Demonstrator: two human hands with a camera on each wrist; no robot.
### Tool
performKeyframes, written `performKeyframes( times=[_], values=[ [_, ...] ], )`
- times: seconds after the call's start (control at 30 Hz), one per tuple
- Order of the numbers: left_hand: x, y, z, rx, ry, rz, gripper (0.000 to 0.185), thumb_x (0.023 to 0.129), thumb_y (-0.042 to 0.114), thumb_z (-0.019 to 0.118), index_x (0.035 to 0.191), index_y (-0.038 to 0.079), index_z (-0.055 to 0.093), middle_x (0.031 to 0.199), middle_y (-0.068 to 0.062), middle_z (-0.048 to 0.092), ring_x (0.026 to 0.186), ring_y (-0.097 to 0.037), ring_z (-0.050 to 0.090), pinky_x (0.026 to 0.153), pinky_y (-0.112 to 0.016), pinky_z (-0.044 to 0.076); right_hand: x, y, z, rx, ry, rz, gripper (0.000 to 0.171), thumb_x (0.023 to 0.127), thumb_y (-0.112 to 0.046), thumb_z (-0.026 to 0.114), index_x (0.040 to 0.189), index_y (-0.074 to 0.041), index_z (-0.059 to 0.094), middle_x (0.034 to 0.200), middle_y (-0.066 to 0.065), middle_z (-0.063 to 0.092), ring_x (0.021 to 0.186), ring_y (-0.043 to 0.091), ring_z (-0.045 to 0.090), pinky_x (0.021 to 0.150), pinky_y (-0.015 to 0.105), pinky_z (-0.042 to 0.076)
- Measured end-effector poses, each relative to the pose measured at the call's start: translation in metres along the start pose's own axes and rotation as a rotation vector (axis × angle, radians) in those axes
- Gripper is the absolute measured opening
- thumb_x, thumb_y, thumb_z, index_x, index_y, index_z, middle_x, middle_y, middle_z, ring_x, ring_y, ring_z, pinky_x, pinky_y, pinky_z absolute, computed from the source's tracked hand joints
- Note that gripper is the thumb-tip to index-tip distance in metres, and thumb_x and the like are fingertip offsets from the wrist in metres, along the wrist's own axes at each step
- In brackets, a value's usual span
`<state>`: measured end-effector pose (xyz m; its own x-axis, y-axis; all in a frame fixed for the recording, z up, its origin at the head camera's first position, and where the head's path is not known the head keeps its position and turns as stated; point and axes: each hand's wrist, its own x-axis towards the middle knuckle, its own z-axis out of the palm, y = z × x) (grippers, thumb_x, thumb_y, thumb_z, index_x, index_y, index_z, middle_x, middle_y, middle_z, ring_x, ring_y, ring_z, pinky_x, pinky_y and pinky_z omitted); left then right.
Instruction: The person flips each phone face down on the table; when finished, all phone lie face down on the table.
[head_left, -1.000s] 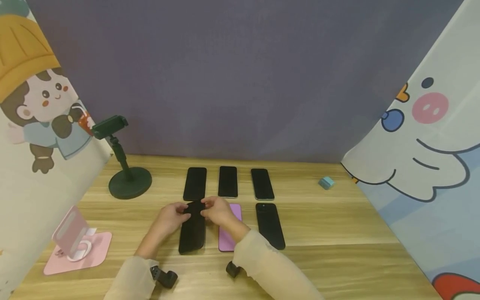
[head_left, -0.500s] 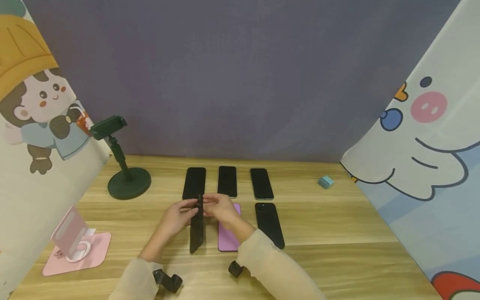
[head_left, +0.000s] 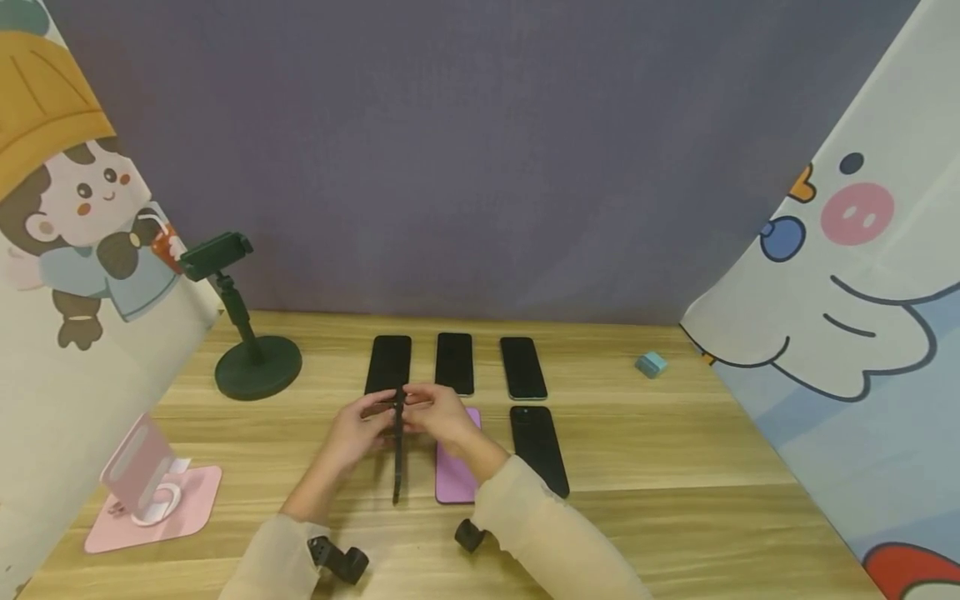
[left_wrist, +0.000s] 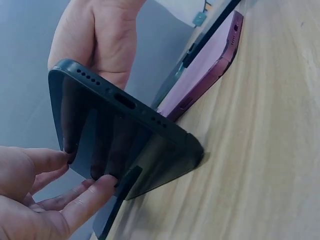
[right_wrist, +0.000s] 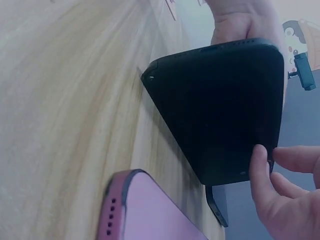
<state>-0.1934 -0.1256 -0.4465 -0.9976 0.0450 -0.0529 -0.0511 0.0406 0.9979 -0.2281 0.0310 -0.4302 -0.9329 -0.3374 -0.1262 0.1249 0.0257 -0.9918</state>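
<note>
Both hands hold a black phone (head_left: 397,454) tipped up on its long edge on the wooden table (head_left: 675,467), just left of a purple phone (head_left: 454,475). The left hand (head_left: 358,429) presses fingertips (left_wrist: 100,186) to its glass; the right hand (head_left: 444,419) pinches the far end, its fingertips (right_wrist: 260,165) on what looks like the back.

No text, label, brand or number can be read on anything in these views.
</note>
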Motion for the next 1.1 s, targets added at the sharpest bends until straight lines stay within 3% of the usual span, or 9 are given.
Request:
performKeyframes(
  times=[0.2,0.37,0.57,0.7,0.87,1.1],
  values=[
    [-0.003,0.004,-0.003,0.098,0.003,0.014,0.043,0.100,0.008,0.055,0.139,-0.006,0.045,0.130,-0.031,0.051,0.107,-0.039,0.061,0.080,-0.040,0.056,0.001,0.004,0.001,-0.019,-0.037,0.018,0.051,0.086,0.013,0.062,0.136,0.005,0.051,0.113,0.019,0.059,0.084,0.027,0.067,0.079,0.043,0.056],
    [-0.003,0.008,-0.004,0.133,0.004,0.056,0.048,0.095,0.002,0.059,0.140,-0.008,0.043,0.126,-0.034,0.052,0.102,-0.039,0.064,0.076,-0.037,0.057,0.001,0.010,0.003,-0.070,-0.060,0.037,0.051,0.087,0.008,0.064,0.136,0.007,0.048,0.117,0.019,0.059,0.091,0.029,0.066,0.079,0.041,0.056],
    [-0.002,0.013,-0.012,0.344,0.059,0.099,0.038,0.090,0.000,0.061,0.127,-0.007,0.057,0.113,-0.027,0.063,0.090,-0.032,0.068,0.066,-0.035,0.058,0.003,0.019,0.009,-0.157,-0.058,0.058,0.044,0.087,0.008,0.065,0.129,0.007,0.055,0.111,0.018,0.063,0.092,0.028,0.065,0.075,0.037,0.057],
    [-0.001,0.012,-0.018,0.433,0.088,0.083,0.039,0.087,0.001,0.062,0.125,-0.008,0.059,0.110,-0.027,0.064,0.086,-0.030,0.069,0.062,-0.033,0.057,0.004,0.022,0.011,-0.241,-0.029,0.057,0.042,0.086,0.007,0.068,0.126,0.005,0.058,0.109,0.018,0.063,0.090,0.026,0.066,0.073,0.034,0.057],
    [-0.003,0.008,-0.023,0.496,0.096,0.069,0.042,0.085,-0.001,0.066,0.124,-0.011,0.057,0.110,-0.030,0.063,0.094,-0.038,0.066,0.065,-0.037,0.057,0.006,0.021,0.011,-0.392,0.012,0.050,0.042,0.083,0.003,0.073,0.124,0.001,0.062,0.108,0.017,0.062,0.087,0.024,0.064,0.070,0.030,0.056],
    [-0.003,0.000,-0.026,0.584,0.092,0.043,0.045,0.082,0.001,0.070,0.122,-0.012,0.056,0.110,-0.030,0.063,0.099,-0.042,0.063,0.079,-0.047,0.054,0.008,0.018,0.015,-0.673,0.035,0.016,0.047,0.079,-0.005,0.079,0.123,-0.005,0.064,0.107,0.016,0.066,0.102,0.026,0.062,0.085,0.032,0.052]
  ],
)
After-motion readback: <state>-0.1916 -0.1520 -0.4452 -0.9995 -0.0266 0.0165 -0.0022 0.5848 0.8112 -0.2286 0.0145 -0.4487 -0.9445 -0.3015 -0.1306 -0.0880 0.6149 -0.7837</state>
